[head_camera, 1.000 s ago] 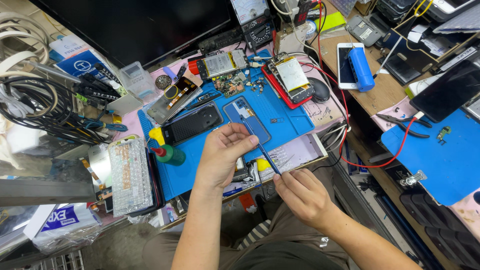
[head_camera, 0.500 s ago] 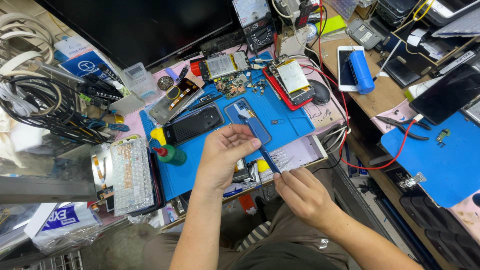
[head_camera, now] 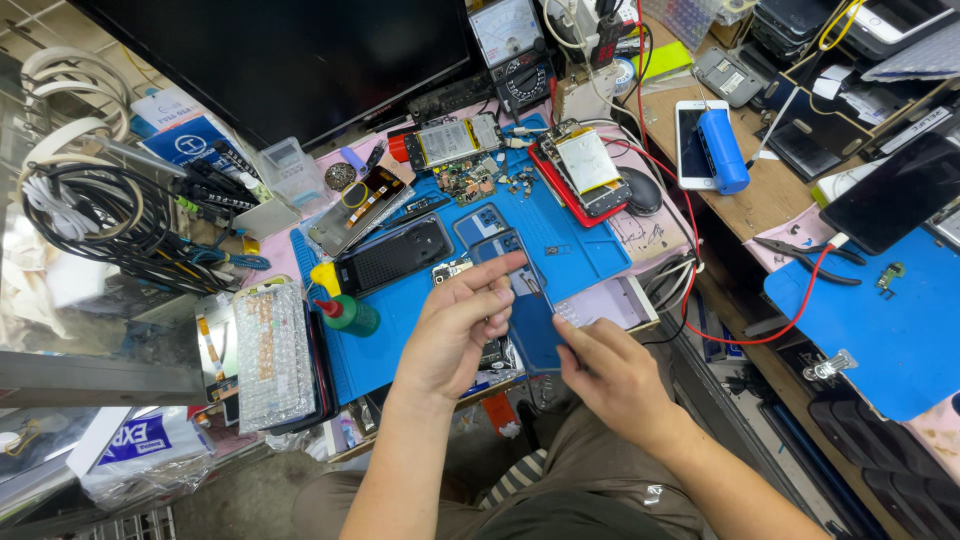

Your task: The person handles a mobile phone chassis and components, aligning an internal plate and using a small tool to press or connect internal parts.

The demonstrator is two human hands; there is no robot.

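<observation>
Both forearms are bare up to the bottom edge of the picture, with no sleeve, watch or bracelet in view. The left hand (head_camera: 458, 330) and the right hand (head_camera: 612, 372) wear no gloves and no rings that can be made out; the fingernails are short. Below the right hand, the lap shows olive-brown trousers (head_camera: 590, 480), creased, with a small pale mark on the cloth.
</observation>
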